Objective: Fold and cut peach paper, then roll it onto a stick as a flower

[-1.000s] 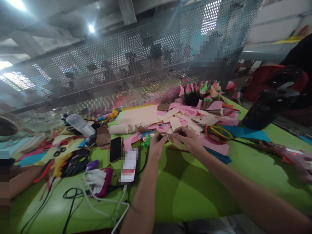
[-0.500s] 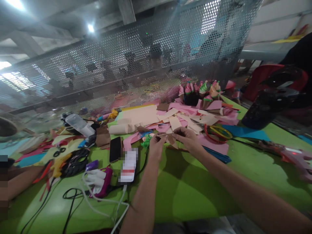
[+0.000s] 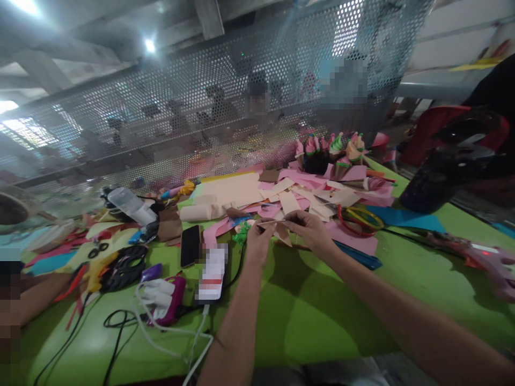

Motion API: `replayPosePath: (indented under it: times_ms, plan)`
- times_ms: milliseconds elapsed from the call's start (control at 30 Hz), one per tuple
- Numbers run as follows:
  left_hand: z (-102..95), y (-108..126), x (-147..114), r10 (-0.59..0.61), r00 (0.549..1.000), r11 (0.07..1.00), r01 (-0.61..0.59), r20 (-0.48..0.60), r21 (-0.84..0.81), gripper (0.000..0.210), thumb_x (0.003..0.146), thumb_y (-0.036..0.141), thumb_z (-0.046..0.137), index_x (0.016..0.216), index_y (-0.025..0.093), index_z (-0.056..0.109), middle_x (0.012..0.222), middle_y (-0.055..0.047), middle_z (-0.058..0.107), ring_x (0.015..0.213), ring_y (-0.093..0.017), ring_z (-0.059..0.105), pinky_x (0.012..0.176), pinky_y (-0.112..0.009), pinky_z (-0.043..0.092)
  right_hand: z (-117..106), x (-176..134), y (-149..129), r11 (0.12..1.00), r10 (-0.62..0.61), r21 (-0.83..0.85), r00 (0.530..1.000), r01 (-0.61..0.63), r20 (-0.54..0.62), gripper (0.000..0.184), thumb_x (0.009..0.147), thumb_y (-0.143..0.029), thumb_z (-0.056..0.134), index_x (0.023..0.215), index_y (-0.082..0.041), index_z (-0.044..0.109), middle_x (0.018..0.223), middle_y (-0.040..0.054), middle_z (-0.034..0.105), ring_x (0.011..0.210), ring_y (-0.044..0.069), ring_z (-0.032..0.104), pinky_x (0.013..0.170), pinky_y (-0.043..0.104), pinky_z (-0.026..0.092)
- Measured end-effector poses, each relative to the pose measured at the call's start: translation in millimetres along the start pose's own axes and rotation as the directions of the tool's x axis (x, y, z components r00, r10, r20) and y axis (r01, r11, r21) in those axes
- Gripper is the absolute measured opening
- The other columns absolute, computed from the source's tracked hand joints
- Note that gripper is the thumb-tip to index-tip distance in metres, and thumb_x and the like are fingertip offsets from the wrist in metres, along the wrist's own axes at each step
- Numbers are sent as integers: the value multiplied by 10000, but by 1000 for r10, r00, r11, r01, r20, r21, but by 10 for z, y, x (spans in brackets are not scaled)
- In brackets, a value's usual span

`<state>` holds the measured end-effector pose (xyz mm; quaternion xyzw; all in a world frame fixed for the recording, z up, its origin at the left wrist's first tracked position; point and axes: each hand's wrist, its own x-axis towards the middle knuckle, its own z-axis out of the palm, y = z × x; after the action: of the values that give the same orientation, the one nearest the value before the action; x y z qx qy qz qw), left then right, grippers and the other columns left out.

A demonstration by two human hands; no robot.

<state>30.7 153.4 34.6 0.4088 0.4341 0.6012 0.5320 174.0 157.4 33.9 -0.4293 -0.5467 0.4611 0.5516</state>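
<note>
In the head view, my left hand (image 3: 258,242) and my right hand (image 3: 310,229) are close together above the green table. Between their pinched fingertips is a small brown craft piece with a pale edge (image 3: 283,234); whether it is paper, felt or foam I cannot tell. Its pointed brown part hangs below the fingers. Beside my left fingers lies a green frilly craft piece (image 3: 242,231). Cream and pink strips (image 3: 289,202) are heaped just beyond both hands. Scissors with red and yellow handles (image 3: 359,220) rest right of my right hand.
A pink glue gun (image 3: 488,262) and a dark bottle (image 3: 442,166) are at the right. Two phones, one black (image 3: 190,245), and a magenta power adapter (image 3: 171,301) with cables lie left. Swirled craft pieces (image 3: 333,146) stand at the back. Another person's arm (image 3: 44,292) reaches in at left.
Both hands stay in almost the same place. The brown piece between the fingertips has shifted and turned slightly. My right fingertips have moved a little to the left.
</note>
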Motion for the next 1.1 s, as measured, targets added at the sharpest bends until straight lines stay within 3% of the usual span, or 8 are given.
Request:
replayPosePath:
  times_ms: [1100]
  plan:
    - [-3,-32,0,18,999,999,-19,29,36,216,588,274,803,715,172,661,669,14,636,630,-113,551,647,-239,432,-7,-42,-25,993,-79,-90,997,81,19,185,747,-399,643,710,-219,621,688,8,631,682,173,561,623,296,441]
